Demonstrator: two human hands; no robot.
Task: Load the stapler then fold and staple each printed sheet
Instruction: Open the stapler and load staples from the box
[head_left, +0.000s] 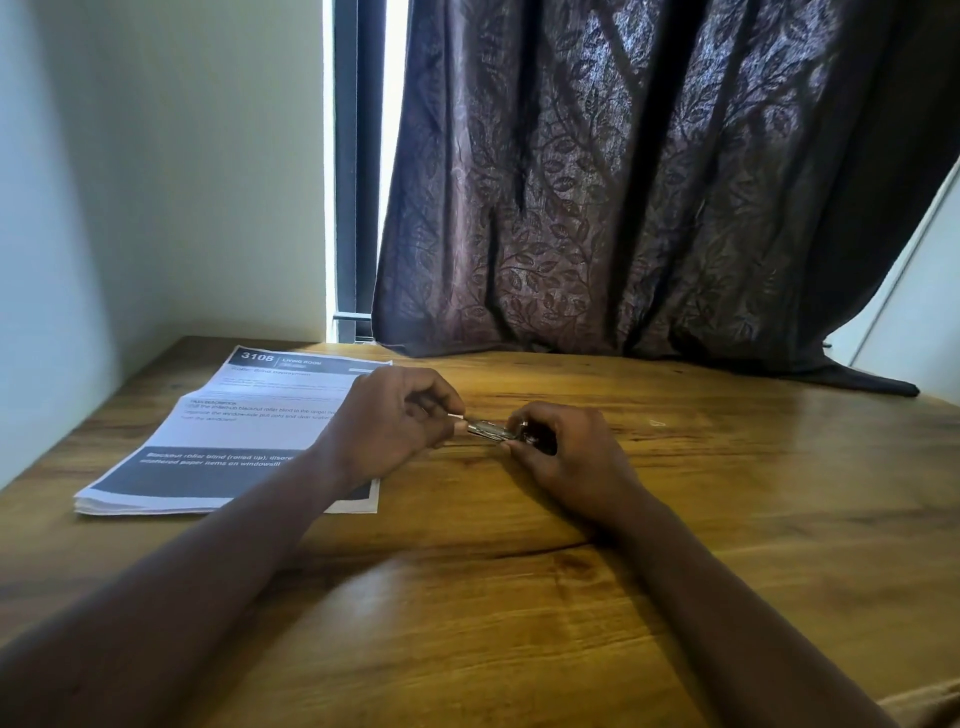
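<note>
A small dark stapler with a shiny metal part (493, 432) lies low over the wooden table (519, 597), held between both hands. My right hand (566, 452) grips its dark rear end. My left hand (395, 421) pinches the metal front end, with a thin pale strip between its fingertips; whether this is a row of staples is too small to tell. A stack of printed sheets (234, 436) lies flat at the left, partly under my left wrist.
A dark leaf-patterned curtain (649, 208) hangs at the back and drapes onto the table's far edge. A white wall (156, 182) borders the left side. Bare wood lies in front of and right of my hands.
</note>
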